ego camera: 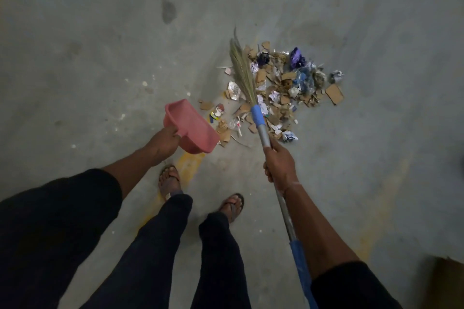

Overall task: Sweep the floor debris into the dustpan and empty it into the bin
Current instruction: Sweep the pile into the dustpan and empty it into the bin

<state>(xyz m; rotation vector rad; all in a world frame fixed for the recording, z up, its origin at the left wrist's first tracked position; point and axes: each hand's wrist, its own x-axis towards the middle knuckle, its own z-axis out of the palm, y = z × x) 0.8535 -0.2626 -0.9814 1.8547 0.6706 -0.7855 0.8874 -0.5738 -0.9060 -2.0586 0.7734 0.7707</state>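
Note:
A pile of debris, made of cardboard scraps, crumpled paper and blue and purple plastic bits, lies on the grey concrete floor. My left hand grips the near edge of a pink dustpan, held just left of the pile. My right hand grips the metal shaft of a grass broom. The broom's bristles lie along the left side of the pile, and a blue collar joins them to the shaft. No bin can be seen.
My two feet in sandals stand just behind the dustpan, on a faded yellow floor marking. A brown cardboard box corner shows at the bottom right. Bare concrete stretches around the pile.

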